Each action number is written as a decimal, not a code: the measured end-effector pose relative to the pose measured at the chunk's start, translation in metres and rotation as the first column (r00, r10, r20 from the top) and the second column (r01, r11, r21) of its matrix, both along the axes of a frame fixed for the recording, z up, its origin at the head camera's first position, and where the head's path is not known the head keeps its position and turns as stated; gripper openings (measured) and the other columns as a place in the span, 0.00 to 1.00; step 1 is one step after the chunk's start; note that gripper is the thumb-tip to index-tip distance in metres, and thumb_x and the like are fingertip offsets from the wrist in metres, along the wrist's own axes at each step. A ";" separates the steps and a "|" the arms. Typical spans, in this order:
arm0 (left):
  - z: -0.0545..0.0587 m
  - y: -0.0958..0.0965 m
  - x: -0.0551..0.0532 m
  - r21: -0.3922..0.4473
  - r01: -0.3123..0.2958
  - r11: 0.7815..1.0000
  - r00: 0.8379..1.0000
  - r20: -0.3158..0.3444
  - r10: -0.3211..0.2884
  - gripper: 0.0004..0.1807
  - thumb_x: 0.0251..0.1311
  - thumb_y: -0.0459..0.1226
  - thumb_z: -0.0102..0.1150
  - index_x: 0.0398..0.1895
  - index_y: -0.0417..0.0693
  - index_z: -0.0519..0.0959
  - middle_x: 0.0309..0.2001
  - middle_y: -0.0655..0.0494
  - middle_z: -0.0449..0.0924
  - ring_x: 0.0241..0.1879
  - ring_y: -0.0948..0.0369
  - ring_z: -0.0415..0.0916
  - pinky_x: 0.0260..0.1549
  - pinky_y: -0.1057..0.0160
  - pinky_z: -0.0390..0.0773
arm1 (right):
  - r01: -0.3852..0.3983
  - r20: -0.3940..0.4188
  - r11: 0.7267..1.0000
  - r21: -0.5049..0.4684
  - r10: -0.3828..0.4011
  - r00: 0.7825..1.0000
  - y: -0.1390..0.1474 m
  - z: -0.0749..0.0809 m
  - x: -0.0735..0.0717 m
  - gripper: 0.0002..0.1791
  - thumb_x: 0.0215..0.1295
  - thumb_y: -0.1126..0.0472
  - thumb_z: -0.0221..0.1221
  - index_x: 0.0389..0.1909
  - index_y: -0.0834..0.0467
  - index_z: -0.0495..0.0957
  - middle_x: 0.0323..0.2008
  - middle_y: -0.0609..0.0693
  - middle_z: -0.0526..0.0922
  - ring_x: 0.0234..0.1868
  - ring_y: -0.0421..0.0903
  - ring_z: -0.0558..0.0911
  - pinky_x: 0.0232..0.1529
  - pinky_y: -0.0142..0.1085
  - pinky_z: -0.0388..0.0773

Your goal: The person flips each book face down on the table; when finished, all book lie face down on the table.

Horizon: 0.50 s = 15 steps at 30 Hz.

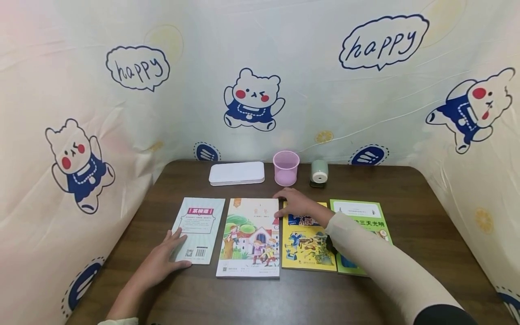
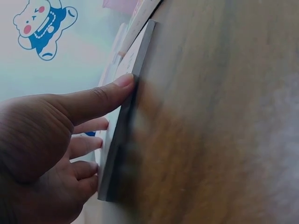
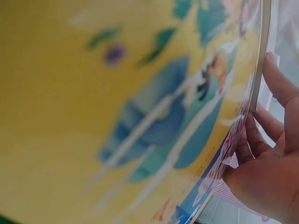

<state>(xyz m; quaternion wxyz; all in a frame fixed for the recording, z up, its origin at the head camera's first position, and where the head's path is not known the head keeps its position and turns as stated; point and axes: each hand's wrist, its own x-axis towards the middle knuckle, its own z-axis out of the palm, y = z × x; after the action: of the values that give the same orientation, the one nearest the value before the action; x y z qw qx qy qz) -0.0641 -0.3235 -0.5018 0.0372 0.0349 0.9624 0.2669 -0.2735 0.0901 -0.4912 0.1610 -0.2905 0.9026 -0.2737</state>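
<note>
A pale blue book (image 1: 201, 225) with a pink title label lies at the left end of a row of books. My left hand (image 1: 160, 262) rests at its lower left corner, fingers loosely spread on the left side. In the left wrist view the thumb (image 2: 107, 95) touches the book's near edge. Beside it lies a white illustrated book (image 1: 248, 241), then a yellow book (image 1: 294, 259). My right hand (image 1: 298, 203) reaches across the yellow book's top, fingertips at the white book's upper right corner. The right wrist view shows relaxed fingers (image 3: 254, 140) along the books' edges.
A green book (image 1: 378, 234) lies at the right end, partly under my right sleeve (image 1: 382, 262). Along the back of the brown table (image 1: 252, 300) stand a flat white case (image 1: 237, 173), a pink cup (image 1: 286, 169) and a green pencil sharpener (image 1: 319, 171). A printed cloth hangs behind.
</note>
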 end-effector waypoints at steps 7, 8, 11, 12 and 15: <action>0.008 0.004 -0.002 -0.045 0.017 0.999 1.000 0.021 -0.016 0.50 0.49 0.53 0.79 0.68 0.30 0.73 0.76 0.27 0.55 0.76 0.25 0.43 0.67 0.23 0.50 | -0.008 0.014 1.000 -0.017 0.009 1.000 0.000 0.002 0.000 0.34 0.62 0.47 0.73 0.67 0.54 0.77 0.62 0.53 0.75 0.56 0.49 0.73 0.58 0.43 0.75; 0.009 0.006 -0.002 -0.060 0.017 0.998 1.000 0.009 -0.017 0.48 0.50 0.53 0.78 0.67 0.29 0.73 0.75 0.26 0.56 0.75 0.25 0.43 0.66 0.22 0.50 | -0.005 0.020 1.000 -0.019 0.005 1.000 0.000 0.002 0.000 0.34 0.62 0.48 0.73 0.67 0.54 0.77 0.62 0.53 0.75 0.55 0.49 0.73 0.57 0.43 0.75; 0.012 0.013 -0.003 -0.100 0.023 0.995 0.998 -0.055 -0.029 0.44 0.54 0.53 0.76 0.65 0.30 0.75 0.73 0.24 0.60 0.74 0.25 0.46 0.66 0.21 0.50 | -0.002 0.030 1.000 -0.019 0.003 1.000 0.000 0.003 0.000 0.34 0.62 0.48 0.73 0.67 0.54 0.77 0.61 0.53 0.75 0.55 0.50 0.73 0.56 0.43 0.75; 0.013 0.017 -0.003 -0.108 0.025 0.994 0.997 -0.075 -0.033 0.43 0.55 0.52 0.75 0.65 0.30 0.76 0.73 0.25 0.62 0.75 0.25 0.48 0.67 0.22 0.50 | -0.005 0.034 1.000 -0.018 0.005 0.999 0.001 0.003 0.000 0.34 0.62 0.48 0.73 0.67 0.54 0.76 0.61 0.53 0.75 0.55 0.50 0.73 0.56 0.42 0.75; 0.015 0.032 -0.004 -0.085 0.055 0.995 0.991 -0.117 -0.065 0.43 0.56 0.51 0.75 0.68 0.32 0.73 0.73 0.29 0.64 0.76 0.29 0.50 0.69 0.26 0.51 | -0.008 0.039 1.000 -0.018 0.009 0.999 0.001 0.004 -0.001 0.34 0.62 0.48 0.73 0.67 0.54 0.76 0.61 0.53 0.75 0.55 0.50 0.73 0.56 0.43 0.75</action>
<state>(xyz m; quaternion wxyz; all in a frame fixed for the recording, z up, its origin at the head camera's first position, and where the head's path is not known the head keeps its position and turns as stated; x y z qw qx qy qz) -0.0679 -0.2917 -0.4871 -0.0111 0.0781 0.9715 0.2235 -0.2741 0.0915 -0.4874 0.1772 -0.2903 0.8957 -0.2865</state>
